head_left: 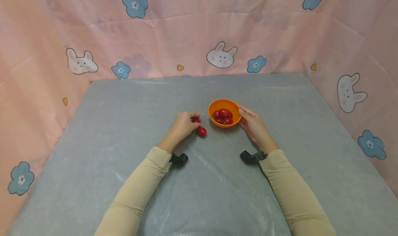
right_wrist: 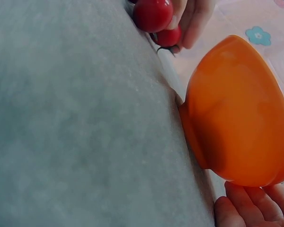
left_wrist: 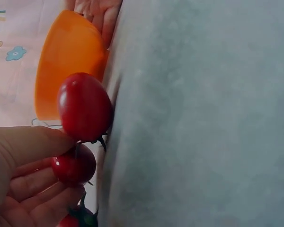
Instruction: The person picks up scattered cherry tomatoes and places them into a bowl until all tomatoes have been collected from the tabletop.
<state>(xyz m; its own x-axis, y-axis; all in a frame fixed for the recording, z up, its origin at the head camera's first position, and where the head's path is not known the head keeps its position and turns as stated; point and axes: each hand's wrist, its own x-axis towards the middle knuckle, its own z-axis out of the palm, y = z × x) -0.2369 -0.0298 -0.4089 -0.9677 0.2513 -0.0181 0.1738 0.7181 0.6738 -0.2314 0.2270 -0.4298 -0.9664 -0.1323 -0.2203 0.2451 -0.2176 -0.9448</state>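
Note:
An orange bowl point(head_left: 213, 121) stands on the table with several red cherry tomatoes point(head_left: 224, 113) in it. My right hand point(head_left: 253, 125) holds the bowl by its right side, thumb at the rim and fingers against the outer wall. Left of the bowl, my left hand point(head_left: 183, 126) pinches a cherry tomato point(left_wrist: 74, 164) between thumb and fingers. Another cherry tomato point(head_left: 201, 131) lies on the table just beside those fingertips. At the bottom of the left wrist view, part of one more tomato point(left_wrist: 80, 218) with a green stem shows below the hand.
A grey cloth covers the table point(head_left: 124, 101). Behind it and along both sides hangs a pink curtain point(head_left: 174, 32) printed with rabbits and flowers. Each wrist carries a black strap with a camera mount point(head_left: 253, 157).

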